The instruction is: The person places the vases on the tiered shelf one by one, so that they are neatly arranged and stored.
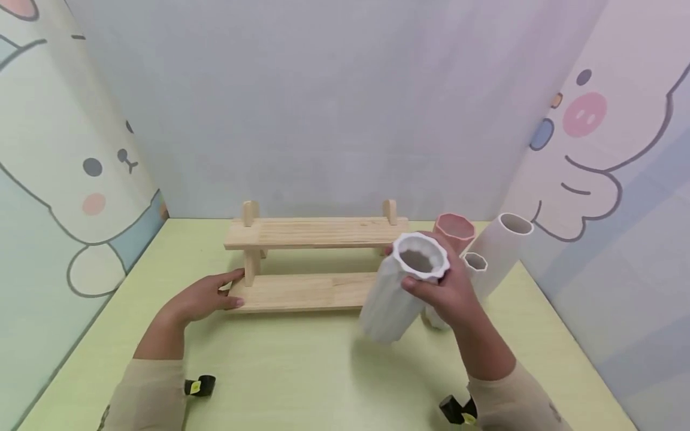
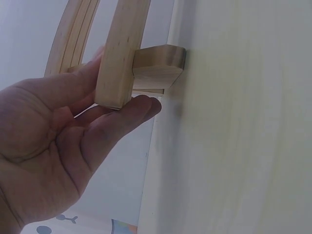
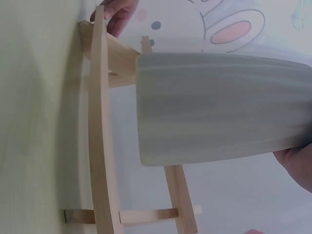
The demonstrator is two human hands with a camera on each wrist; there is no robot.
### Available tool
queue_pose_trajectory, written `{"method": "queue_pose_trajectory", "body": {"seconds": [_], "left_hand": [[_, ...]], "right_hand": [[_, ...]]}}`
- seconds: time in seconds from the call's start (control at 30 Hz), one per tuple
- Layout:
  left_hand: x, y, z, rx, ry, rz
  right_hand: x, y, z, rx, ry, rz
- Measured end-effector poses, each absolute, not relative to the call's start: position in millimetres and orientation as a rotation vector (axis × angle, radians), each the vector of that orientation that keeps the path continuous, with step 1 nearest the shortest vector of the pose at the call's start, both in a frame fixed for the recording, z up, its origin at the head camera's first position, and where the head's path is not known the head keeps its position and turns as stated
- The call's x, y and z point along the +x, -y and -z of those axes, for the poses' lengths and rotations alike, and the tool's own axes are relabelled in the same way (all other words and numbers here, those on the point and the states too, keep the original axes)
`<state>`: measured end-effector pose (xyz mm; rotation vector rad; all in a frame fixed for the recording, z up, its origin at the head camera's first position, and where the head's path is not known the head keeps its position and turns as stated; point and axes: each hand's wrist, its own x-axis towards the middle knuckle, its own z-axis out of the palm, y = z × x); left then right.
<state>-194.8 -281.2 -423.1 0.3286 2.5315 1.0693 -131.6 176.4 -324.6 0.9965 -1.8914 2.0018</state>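
Observation:
My right hand grips a white ribbed vase near its scalloped rim. The vase leans, mouth up and base toward the lower left, in front of the right end of a two-tier wooden shelf. Seen from the right wrist, the vase's pale side is held up off the table, close to the boards. At the shelf's left end, my left hand pinches the tip of the lower board. The left wrist view has the board end between thumb and fingers.
Right of the shelf stand a pink vase, a tall white vase and a smaller white one, partly hidden by my right hand. The pale green table meets a plain back wall and cartoon-printed side walls.

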Motion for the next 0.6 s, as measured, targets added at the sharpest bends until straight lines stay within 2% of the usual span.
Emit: {"method": "queue_pose_trajectory", "body": {"seconds": [0.6], "left_hand": [[-194.9,278.8,421.2,0.295,-2.543,-1.065]], "right_hand": [[-168.5,-132.1,328.9,0.579,2.186,-1.952]]}}
